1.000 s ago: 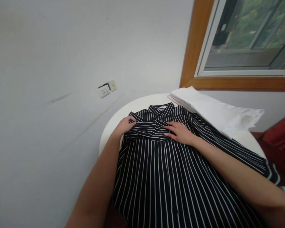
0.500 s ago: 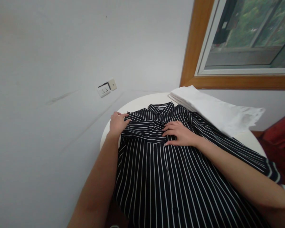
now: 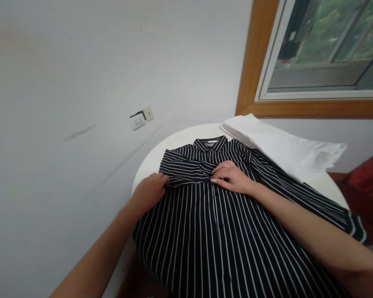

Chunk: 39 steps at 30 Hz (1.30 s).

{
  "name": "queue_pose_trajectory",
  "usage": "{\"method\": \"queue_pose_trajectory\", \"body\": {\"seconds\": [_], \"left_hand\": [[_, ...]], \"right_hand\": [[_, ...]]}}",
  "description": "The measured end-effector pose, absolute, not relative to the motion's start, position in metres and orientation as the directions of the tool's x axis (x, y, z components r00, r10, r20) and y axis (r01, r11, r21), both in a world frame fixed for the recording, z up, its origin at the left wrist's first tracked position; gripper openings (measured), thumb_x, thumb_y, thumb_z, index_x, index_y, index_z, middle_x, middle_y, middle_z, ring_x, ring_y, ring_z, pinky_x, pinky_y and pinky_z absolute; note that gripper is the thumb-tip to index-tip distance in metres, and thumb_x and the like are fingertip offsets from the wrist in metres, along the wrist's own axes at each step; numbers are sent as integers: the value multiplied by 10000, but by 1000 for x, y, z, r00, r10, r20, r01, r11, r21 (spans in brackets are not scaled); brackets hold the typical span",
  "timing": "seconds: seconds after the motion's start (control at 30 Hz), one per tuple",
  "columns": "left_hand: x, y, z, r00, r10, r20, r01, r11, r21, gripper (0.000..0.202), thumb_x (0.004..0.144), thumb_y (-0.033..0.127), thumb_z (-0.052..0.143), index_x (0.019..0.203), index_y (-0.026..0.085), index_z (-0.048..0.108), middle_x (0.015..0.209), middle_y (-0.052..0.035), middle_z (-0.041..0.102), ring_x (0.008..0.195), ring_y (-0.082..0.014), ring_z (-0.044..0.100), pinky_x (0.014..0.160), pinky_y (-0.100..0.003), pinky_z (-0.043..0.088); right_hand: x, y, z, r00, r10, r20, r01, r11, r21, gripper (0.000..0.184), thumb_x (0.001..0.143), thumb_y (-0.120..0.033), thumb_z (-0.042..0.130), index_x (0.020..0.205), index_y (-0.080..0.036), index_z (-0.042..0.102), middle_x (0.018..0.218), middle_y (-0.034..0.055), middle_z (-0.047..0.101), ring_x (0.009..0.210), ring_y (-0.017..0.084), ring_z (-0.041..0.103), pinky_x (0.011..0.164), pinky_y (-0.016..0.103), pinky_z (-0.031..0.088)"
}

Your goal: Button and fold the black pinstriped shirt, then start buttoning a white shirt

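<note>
Shirt (image 3: 202,236): black, white-striped, buttoned; lies front up on the counter (image 3: 153,157), lower part running toward the wearer.
Collar (image 3: 211,143): at the far end, upright; probably the stiffest part, easily creased if pressed.
Near-left sleeve (image 3: 186,169): laid across the chest, rumpled in shallow folds.
Right sleeve (image 3: 301,198): stretched out toward the counter's right edge.
Left hand (image 3: 151,188): at the shirt's left side edge, below the sleeve fold; fingers curled, seemingly grasping cloth, tips partly hidden.
Right hand (image 3: 231,178): rests on the chest at the laid-over sleeve's end; fingers loosely bent, thumb apart; cannot tell whether cloth is pinched.
Handling: judged light, limp, rather slippery; not fragile, but quick to wrinkle.
Best hold: side edge or shoulder seam, pinched flat, other palm steadying the chest.
White cloth (image 3: 276,142): folded, beyond the right sleeve.
</note>
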<state>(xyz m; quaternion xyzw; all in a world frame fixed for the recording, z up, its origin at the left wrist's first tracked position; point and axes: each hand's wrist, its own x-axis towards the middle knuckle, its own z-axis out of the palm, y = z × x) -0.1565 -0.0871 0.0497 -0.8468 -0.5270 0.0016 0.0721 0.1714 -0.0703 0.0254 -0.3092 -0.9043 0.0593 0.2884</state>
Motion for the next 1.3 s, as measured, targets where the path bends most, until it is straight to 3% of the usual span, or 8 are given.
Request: {"method": "queue_pose_trajectory", "body": {"seconds": [0.1, 0.27, 0.4, 0.53, 0.63, 0.9, 1.17, 1.3], "left_hand": [[-170, -89, 48, 463, 881, 98, 885, -454, -101, 233, 768, 89, 403, 872, 185, 588, 921, -85, 605, 937, -253, 546, 866, -402, 447], [-197, -93, 46, 473, 879, 60, 881, -471, -45, 296, 721, 84, 405, 842, 195, 651, 903, -98, 635, 921, -253, 566, 880, -403, 464], [-189, -77, 62, 480, 875, 72, 877, -479, -25, 311, 723, 112, 423, 817, 217, 700, 877, -84, 673, 911, -248, 593, 898, -395, 476], [-146, -41, 62, 502, 836, 221, 858, -513, -9, 376, 853, 194, 381, 1071, 180, 687, 1100, -84, 679, 1072, -229, 576, 1028, -381, 414], [-123, -15, 36, 386, 867, 315, 918, -393, -45, 458, 940, 324, 350, 1297, 143, 572, 1368, -124, 545, 1267, -266, 469, 1096, -425, 339], [-147, -4, -14, 243, 935, 259, 970, -234, -67, 583, 946, 518, 338, 1437, 217, 433, 1513, -136, 374, 1389, -329, 338, 1117, -483, 276], [-170, -6, -13, 249, 946, 207, 968, -239, -75, 556, 924, 486, 366, 1414, 237, 450, 1500, -115, 403, 1390, -331, 334, 1098, -514, 290], [-150, 11, 2, 244, 942, 231, 969, -229, -88, 532, 930, 332, 320, 1379, 92, 474, 1439, -191, 457, 1346, -311, 395, 1105, -461, 296]], "right_hand": [[171, -69, 21, -665, 597, 450, 515, 802, -302, 302, 956, -404, 487, 925, -230, 732, 967, 28, 732, 1031, 192, 618, 989, 404, 360], [177, -64, 9, -592, 697, 405, 656, 709, -259, 397, 945, -463, 471, 1231, -242, 634, 1368, 82, 563, 1325, 253, 439, 1081, 486, 314], [179, -64, 6, -584, 762, 278, 720, 645, -256, 513, 934, -552, 430, 1328, -249, 559, 1433, 94, 496, 1365, 258, 396, 1124, 534, 246], [179, -66, 7, -579, 776, 249, 739, 629, -242, 580, 931, -596, 388, 1365, -236, 524, 1457, 93, 469, 1392, 245, 355, 1151, 511, 210], [181, -67, 5, -536, 813, 227, 792, 578, -199, 676, 905, -675, 338, 1436, -266, 434, 1538, 77, 343, 1447, 285, 228, 1162, 568, 114], [174, -70, -1, -499, 858, 126, 837, 514, -188, 735, 897, -721, 207, 1511, -321, 261, 1595, 47, 179, 1470, 316, 115, 1152, 616, 53], [156, -78, 4, -526, 845, 98, 817, 534, -217, 745, 898, -719, 191, 1520, -311, 237, 1603, 51, 134, 1475, 321, 75, 1153, 615, 22], [147, -70, 5, -549, 830, 99, 803, 557, -212, 742, 898, -717, 211, 1516, -310, 251, 1599, 52, 155, 1475, 312, 87, 1159, 597, 20]]}}
